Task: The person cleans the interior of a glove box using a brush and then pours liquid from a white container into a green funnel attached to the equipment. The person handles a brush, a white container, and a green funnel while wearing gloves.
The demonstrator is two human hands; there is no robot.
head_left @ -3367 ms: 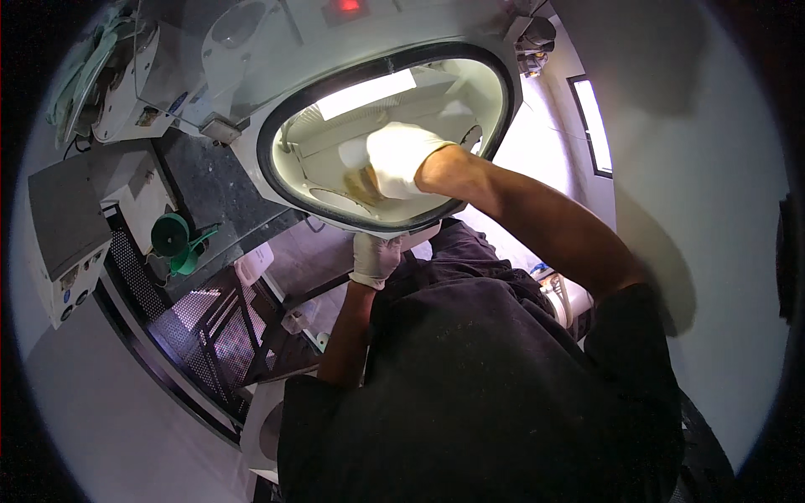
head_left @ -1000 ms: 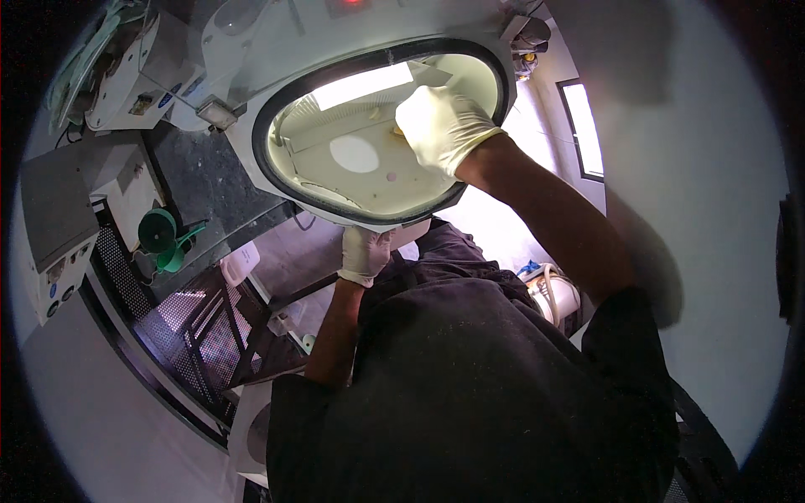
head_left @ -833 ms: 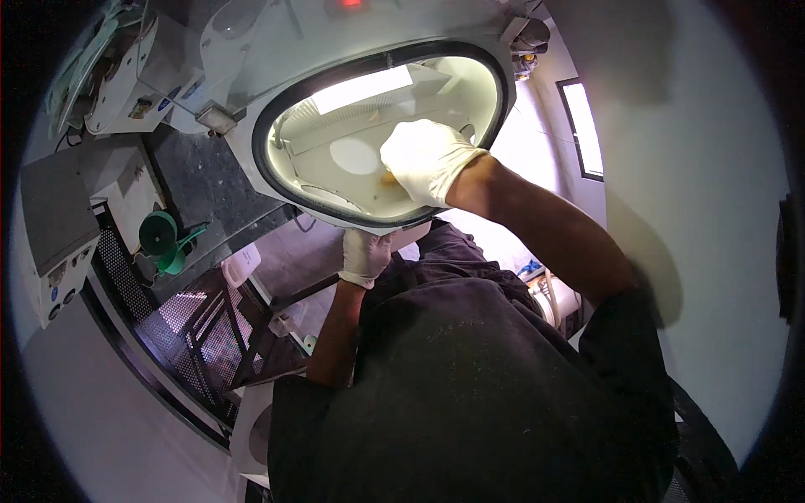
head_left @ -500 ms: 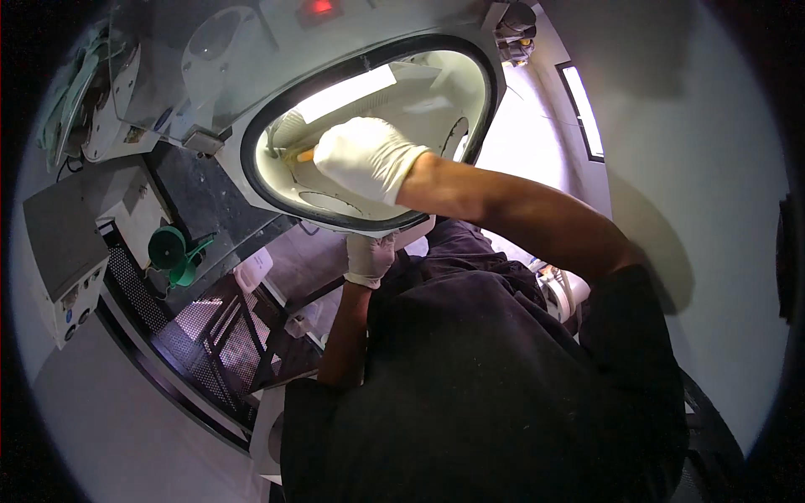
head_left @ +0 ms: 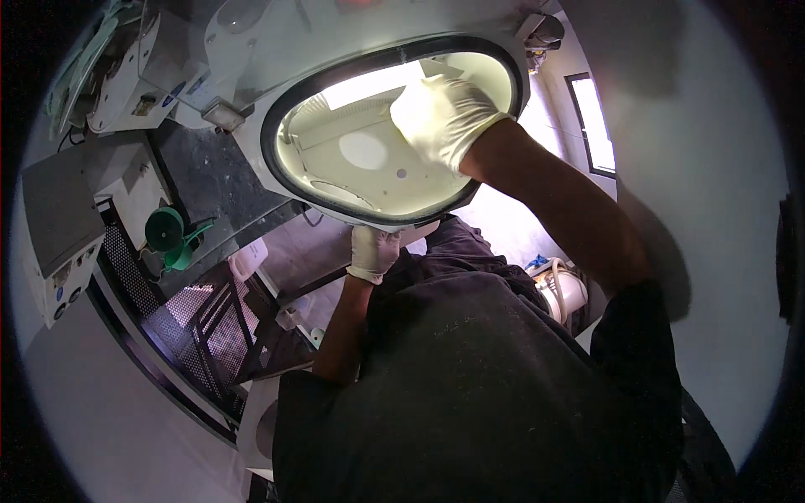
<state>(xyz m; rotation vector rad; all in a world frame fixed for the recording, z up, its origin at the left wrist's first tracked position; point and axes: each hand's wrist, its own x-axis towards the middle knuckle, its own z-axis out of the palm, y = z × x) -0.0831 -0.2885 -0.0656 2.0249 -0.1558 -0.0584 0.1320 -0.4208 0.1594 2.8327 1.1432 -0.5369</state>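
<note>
We are holding our right hand, in a thin white glove (head_left: 444,117), inside a pale, brightly lit cabinet (head_left: 256,159), which is standing directly in front of our body, its interior facing us through a wide rounded opening. A thick black oval ring (head_left: 270,134) is framing that opening, and our right wrist is crossing over its right side. The right grip is showing fingers curled in together; the glove is hiding the palm, so we are not managing to tell whether it is clamped on anything. Just left of the knuckles, a bright rectangular light panel (head_left: 369,87) is glowing near the ring's upper edge. Lower down, a white oval patch (head_left: 363,151) is lying on the inner wall, with a small grey round spot (head_left: 402,173) to its right.

Our left hand, also gloved in white (head_left: 374,253), is sitting below the ring, against the cabinet's lower edge. Its fingertips are hidden from us, so we are unable to say whether that grip is apart, together or clamped.

To the left, a dark grey speckled surface (head_left: 220,172) is extending beside the cabinet, and a green round cup-like piece (head_left: 164,226) is resting near its edge. To the right, a pale rounded canister with a hose (head_left: 572,293) is standing beyond our dark trousers (head_left: 482,270).
</note>
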